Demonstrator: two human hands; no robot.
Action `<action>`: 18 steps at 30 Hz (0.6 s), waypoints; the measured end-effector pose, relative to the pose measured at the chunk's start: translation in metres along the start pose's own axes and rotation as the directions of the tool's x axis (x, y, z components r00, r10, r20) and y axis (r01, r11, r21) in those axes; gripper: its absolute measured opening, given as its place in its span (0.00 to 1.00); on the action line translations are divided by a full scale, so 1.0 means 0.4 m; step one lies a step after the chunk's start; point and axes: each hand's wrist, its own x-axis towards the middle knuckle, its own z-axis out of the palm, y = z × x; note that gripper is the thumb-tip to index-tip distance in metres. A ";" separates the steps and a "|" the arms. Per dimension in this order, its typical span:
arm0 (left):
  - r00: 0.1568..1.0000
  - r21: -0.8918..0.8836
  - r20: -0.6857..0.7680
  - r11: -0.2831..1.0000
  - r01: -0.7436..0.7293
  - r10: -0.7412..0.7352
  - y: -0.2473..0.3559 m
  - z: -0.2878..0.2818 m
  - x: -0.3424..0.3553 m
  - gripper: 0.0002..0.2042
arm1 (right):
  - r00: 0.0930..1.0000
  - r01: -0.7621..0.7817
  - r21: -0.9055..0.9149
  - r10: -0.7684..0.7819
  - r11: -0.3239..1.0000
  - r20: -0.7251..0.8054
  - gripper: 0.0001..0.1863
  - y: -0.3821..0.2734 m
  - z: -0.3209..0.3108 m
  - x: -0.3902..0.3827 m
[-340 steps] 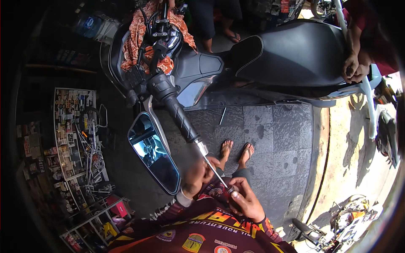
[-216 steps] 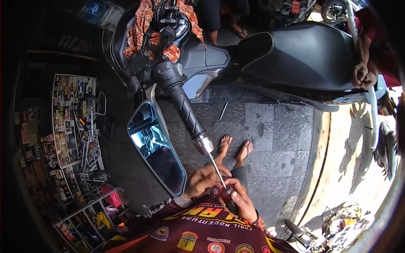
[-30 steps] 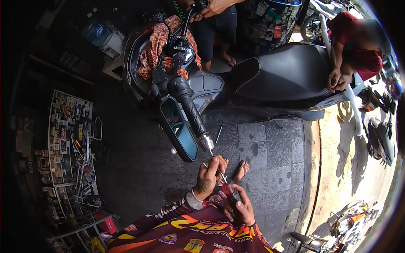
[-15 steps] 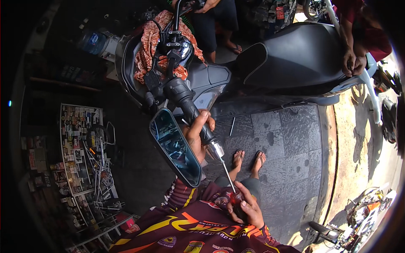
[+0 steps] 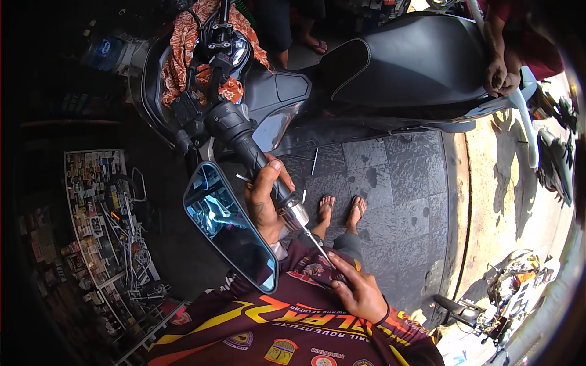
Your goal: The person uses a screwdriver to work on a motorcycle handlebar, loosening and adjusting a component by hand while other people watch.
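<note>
My left hand [image 5: 268, 198] is closed around the black rubber handlebar grip [image 5: 249, 152] of a motor scooter, thumb on top. At the grip's end sits a silver bar-end weight [image 5: 295, 215]. Against that weight rests the tip of a screwdriver [image 5: 318, 246], its thin metal shaft slanting down toward my chest. My right hand [image 5: 363, 296] is at the screwdriver's handle end, index finger stretched along it; the handle is mostly hidden by the hand. A dark-framed mirror [image 5: 231, 227] stands just left of my left hand.
The scooter's black seat [image 5: 415, 58] extends to the right, where another person's hands [image 5: 502, 78] rest near its tail. A patterned orange cloth [image 5: 180, 55] drapes the front. A metal rod [image 5: 315, 162] lies on the tiled floor [image 5: 397, 201]. A parts display case [image 5: 91, 219] stands left.
The view has shifted, so the scooter appears further left. My right hand has changed its hold, its fingers straighter, and the screwdriver's red handle is now covered. My left hand keeps the grip.
</note>
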 end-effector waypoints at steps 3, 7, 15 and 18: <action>0.998 0.078 0.026 0.995 -0.060 0.058 -0.006 0.008 0.006 0.10 | 1.000 -0.009 -0.108 0.007 0.994 -0.022 0.26 -0.020 -0.017 -0.020; 1.000 0.029 0.015 1.000 -0.009 0.008 0.001 0.002 -0.002 0.13 | 0.992 -0.100 0.291 0.075 0.951 0.097 0.27 0.019 -0.013 -0.023; 1.000 0.057 0.023 0.998 -0.017 0.016 0.004 -0.004 -0.002 0.15 | 0.963 -0.168 0.932 -0.149 0.321 0.225 0.31 0.120 0.080 0.008; 0.998 0.087 0.016 0.994 -0.066 0.065 0.001 0.005 0.001 0.09 | 0.937 -0.263 0.914 -0.144 0.308 0.318 0.32 0.129 0.061 0.016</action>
